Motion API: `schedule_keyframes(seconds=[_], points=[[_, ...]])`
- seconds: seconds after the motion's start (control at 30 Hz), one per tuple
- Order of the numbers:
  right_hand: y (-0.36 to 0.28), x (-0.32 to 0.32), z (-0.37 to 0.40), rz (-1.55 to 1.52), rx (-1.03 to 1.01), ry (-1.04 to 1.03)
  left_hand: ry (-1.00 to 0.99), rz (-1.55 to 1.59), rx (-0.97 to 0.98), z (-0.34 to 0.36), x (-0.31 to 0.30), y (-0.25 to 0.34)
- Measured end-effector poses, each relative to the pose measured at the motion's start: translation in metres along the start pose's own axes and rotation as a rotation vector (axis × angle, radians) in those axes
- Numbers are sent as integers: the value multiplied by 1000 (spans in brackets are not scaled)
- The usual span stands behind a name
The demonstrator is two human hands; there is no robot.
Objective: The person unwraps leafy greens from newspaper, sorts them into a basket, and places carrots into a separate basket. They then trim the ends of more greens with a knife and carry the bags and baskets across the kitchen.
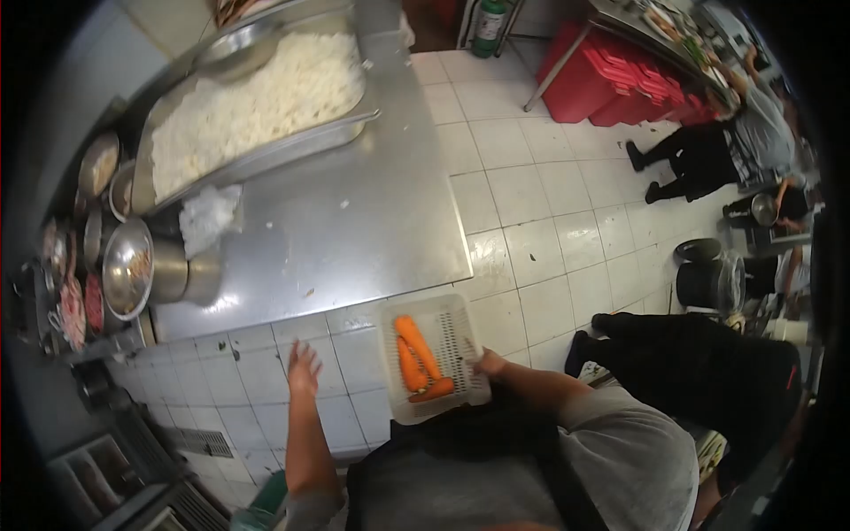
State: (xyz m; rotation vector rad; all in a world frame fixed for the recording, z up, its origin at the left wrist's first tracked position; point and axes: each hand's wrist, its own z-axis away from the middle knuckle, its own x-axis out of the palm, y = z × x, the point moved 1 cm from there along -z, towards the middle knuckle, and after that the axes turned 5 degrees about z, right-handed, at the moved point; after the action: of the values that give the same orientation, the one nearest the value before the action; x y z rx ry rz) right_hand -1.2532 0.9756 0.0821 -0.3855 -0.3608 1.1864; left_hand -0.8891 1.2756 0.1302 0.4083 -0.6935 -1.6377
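Observation:
A white plastic basket (387,345) with slotted sides is held against my front, over the tiled floor. Several peeled-looking orange carrots (420,347) lie inside it, mostly toward its left side. My right hand (485,363) grips the basket's right rim. Off to the left, my left hand (304,367) is held out in the air with its fingers spread and nothing in it. The near edge of a steel table (354,230) lies just beyond both hands.
On the table stand a large tray (372,113) heaped with white food, a crumpled plastic bag (208,219) and a metal bowl (129,268). Several people work at the right; one in black trousers (682,363) stands close by. Red bins (580,75) stand farther off.

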Motion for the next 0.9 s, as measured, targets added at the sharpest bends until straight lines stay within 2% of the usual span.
schedule_keyframes(seconds=[0.07, 0.1, 0.13, 0.17, 0.23, 0.33, 0.43, 0.6, 0.7, 0.83, 0.87, 0.9], points=[[6, -30, 18, -115, 70, 72, 11, -133, -187, 25, -23, -30], [31, -48, 13, -172, 55, 113, -167, -202, -198, 32, -38, -48], [57, -66, 1, -230, 39, 151, -195, -325, -281, 51, -14, -43], [52, -81, 16, -325, 16, 189, -217, -445, -362, 83, 21, -38], [38, -114, 49, -484, -38, 242, -621, -683, -291, 107, 74, -30], [33, -170, 71, -660, -145, 307, -872, -765, -269, 115, 183, -25], [28, -236, 78, -756, -271, 382, -1106, -717, -141, 130, 288, -2], [-5, -353, 98, -758, -403, 450, -1067, -816, -75, 140, 404, 40], [-34, -403, 107, -744, -403, 513, -1099, -779, 80, 136, 445, 62], [-72, -460, 104, -866, -413, 514, -1112, -681, 79, 87, 478, 74], [-76, -473, 97, -900, -424, 520, -1037, -636, -31, 76, 489, 81], [-85, -486, 94, -879, -400, 547, -1043, -646, -1, 56, 503, 87]])
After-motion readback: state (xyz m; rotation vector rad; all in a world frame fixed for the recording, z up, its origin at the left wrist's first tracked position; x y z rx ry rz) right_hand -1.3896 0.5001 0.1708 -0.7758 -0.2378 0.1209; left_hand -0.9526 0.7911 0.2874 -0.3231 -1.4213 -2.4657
